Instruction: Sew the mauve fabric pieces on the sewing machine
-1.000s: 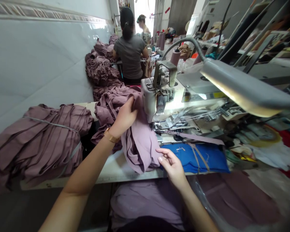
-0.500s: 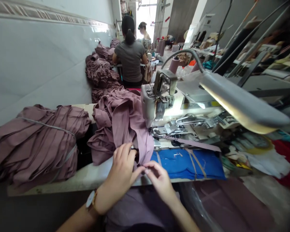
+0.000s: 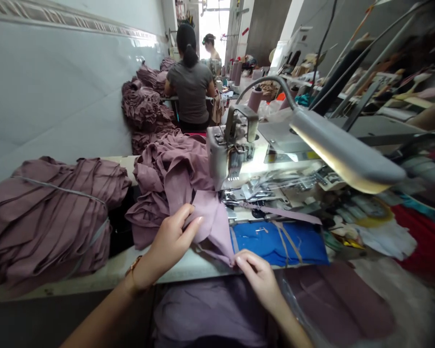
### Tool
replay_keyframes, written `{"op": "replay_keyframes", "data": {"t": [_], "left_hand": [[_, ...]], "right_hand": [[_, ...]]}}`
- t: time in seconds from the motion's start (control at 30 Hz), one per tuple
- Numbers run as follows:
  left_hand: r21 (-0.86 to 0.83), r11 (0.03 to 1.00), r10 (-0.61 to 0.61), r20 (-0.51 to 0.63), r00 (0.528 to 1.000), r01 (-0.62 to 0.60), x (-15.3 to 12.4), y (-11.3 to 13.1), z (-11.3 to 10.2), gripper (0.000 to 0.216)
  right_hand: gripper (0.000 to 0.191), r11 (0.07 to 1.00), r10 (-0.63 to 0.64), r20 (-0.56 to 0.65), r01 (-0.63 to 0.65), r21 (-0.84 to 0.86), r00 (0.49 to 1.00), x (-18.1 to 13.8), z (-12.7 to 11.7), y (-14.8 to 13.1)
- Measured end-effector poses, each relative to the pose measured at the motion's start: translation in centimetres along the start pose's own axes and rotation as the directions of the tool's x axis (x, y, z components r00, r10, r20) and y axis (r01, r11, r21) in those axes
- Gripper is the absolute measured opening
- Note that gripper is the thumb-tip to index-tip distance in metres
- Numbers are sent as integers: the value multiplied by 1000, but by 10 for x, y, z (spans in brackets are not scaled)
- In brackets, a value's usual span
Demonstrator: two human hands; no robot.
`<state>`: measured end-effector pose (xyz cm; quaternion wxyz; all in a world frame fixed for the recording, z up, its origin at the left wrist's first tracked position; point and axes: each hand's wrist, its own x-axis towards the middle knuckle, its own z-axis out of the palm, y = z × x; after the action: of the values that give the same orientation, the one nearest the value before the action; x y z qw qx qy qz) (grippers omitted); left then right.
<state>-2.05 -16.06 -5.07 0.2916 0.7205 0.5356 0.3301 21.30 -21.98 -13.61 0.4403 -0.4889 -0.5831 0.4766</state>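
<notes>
A mauve fabric piece (image 3: 212, 217) stretches between my two hands on the near edge of the sewing table (image 3: 188, 268). My left hand (image 3: 177, 232) grips its left part, thumb on top and fingers folded under. The corner at lower right is pinched between the thumb and fingers of my right hand (image 3: 255, 273). The sewing machine head (image 3: 219, 157) stands just behind the fabric, its presser foot close to the fabric's upper right edge. A heap of the same mauve fabric (image 3: 159, 179) lies behind my left hand.
A tied bundle of mauve fabric (image 3: 54, 208) occupies the table's left end. Right of the fabric lies a blue padded strip (image 3: 279, 244), below a narrow mauve strip (image 3: 282, 213). A lamp (image 3: 348, 145) overhangs the machine's right side. A co-worker (image 3: 192, 82) sits ahead, back turned.
My hands have moved apart, the left one turning and the right one shifting right and slightly down. The fabric between them is now spread out. The view has shifted slightly.
</notes>
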Motion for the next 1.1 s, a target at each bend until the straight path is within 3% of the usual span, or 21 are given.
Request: {"op": "replay_keyframes", "data": {"t": [0.17,0.3,0.43,0.53,0.6,0.67,0.73,0.8,0.87,1.0,1.1], "left_hand": [[-50,999,5,-52,999,-8,11,2,-4,17],[-22,998,49,-105,993,-51,37,4,-19,16],[183,975,161,-200,967,-124,66,-2,-24,14],[430,875,371,-307,876,-220,57,-9,-5,28],[529,742,562,-154,813,-412,36,-14,14,38],[508,649,631,56,774,-566,14,-18,32,40],[480,668,582,138,802,-568,1,-20,42,36],[471,728,498,133,857,-497,1,-21,43,33],[453,762,452,139,881,-462,9,-21,40,30],[421,793,430,126,894,-441,28,-20,33,29],[378,816,425,120,897,-437,42,-21,30,30]], "right_hand": [[24,993,-94,-139,83,-84,986,28,14,8],[11,997,-54,-178,45,-56,983,41,16,6],[12,998,-59,-176,54,-29,983,49,18,0],[17,996,-73,-191,63,-60,979,54,20,-5],[18,994,-83,-200,67,-88,976,57,20,-8],[21,991,-95,-190,74,-116,977,58,19,-10],[24,983,-113,-171,86,-159,979,59,17,-11],[26,965,-152,-152,114,-235,977,59,15,-13],[26,927,-231,-130,178,-330,964,61,13,-15],[29,820,-367,-39,303,-486,929,62,9,-20],[31,742,-368,21,307,-596,930,65,7,-25]]}}
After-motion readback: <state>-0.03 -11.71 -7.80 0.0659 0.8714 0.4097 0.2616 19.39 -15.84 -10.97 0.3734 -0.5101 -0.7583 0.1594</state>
